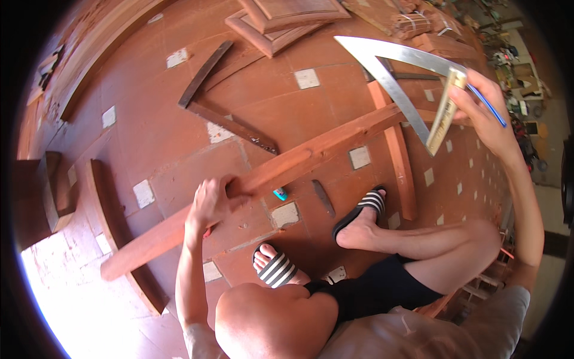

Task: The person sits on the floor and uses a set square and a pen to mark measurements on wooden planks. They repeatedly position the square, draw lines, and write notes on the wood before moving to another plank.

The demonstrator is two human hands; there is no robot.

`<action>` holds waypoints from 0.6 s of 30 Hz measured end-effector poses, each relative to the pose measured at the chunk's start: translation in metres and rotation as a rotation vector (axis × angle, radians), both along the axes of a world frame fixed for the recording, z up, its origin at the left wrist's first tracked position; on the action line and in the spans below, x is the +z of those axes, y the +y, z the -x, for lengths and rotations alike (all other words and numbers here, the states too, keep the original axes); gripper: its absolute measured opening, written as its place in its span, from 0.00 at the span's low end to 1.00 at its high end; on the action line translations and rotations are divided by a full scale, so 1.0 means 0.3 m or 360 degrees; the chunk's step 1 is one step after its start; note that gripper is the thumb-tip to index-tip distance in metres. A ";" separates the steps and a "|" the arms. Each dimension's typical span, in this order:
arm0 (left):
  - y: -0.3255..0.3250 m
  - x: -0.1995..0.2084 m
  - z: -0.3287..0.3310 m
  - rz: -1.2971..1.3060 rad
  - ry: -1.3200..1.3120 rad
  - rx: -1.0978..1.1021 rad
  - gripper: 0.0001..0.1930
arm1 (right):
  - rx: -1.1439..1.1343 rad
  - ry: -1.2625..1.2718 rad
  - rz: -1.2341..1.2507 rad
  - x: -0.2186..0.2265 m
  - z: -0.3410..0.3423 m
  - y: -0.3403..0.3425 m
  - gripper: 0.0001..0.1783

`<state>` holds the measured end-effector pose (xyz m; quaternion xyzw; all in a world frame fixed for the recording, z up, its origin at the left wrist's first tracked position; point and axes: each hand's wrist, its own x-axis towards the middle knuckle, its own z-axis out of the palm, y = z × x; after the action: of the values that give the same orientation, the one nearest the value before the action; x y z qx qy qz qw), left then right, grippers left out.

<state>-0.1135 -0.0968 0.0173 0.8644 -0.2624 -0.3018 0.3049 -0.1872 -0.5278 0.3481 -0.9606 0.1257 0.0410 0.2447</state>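
Note:
A long reddish wooden beam (317, 151) lies slantwise in front of me, from lower left to upper right. My left hand (209, 203) is closed over its left part, the fingers bent around the edge. Raised over the far right end of the beam, my right hand (491, 122) grips a triangular set square (412, 55) by its thick yellowish stock. The square has a silvery metal frame, and its point faces left. A blue pen (487, 106) is also held in the right hand, sticking out beside the fingers.
Two wooden pieces (125, 239) (394, 155) lie crosswise under the beam. Dark angled wood (230, 128), a dark slim piece (323, 197) and a small turquoise object (280, 194) rest on the tiled floor. Framed panels (287, 27) lie farther off. My sandalled feet (278, 269) are close to the beam.

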 end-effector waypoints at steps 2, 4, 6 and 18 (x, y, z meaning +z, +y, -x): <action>-0.001 -0.017 -0.095 -0.0058 0.0300 -0.0089 0.28 | -0.0149 0.0031 -0.0085 -0.014 0.043 -0.049 0.14; -0.013 -0.056 -0.165 -0.0043 0.0573 -0.0155 0.34 | -0.0293 0.0031 -0.0215 -0.035 0.090 -0.098 0.15; -0.010 -0.106 -0.198 0.0127 0.0744 -0.0023 0.40 | -0.0430 -0.0003 -0.0379 -0.053 0.137 -0.144 0.16; -0.108 0.084 -0.089 0.0670 -0.0406 0.0818 0.20 | -0.0969 0.0304 -0.1883 -0.699 0.409 -0.152 0.15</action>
<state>-0.0867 -0.1292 0.0425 0.8511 -0.1288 -0.0440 0.5070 -0.3098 -0.5732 0.1383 -0.5785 0.3685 0.1169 0.7182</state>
